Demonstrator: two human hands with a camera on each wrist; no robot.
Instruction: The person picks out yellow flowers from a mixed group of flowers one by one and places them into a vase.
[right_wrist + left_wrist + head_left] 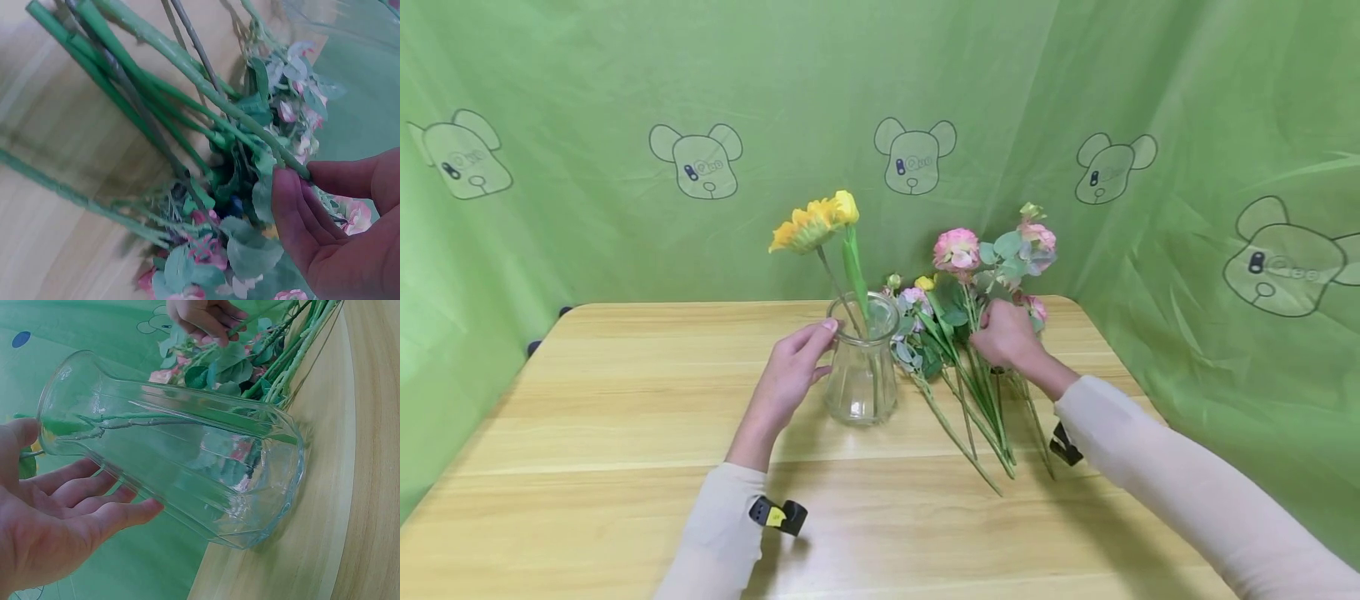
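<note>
A clear glass vase (861,379) stands upright with a yellow sunflower (808,227) and a yellow tulip (846,208) in it. My left hand (793,362) rests against the vase's left side, thumb at the rim. In the left wrist view its other fingers lie loosely extended along the glass (206,469). To the right, my right hand (1006,332) is over a pile of artificial flowers. Thumb and fingers pinch a thick green flower stem (181,65) in the right wrist view. Which bloom tops that stem is hard to tell; a pink flower (957,250) rises just beyond the hand.
Loose green stems (977,417) spread toward me across the wooden table (625,400). Pink blooms (1037,237) with leaves, and a small yellow flower (925,283), lie at the pile's far end. A green curtain (805,100) printed with bear heads encloses the back and sides.
</note>
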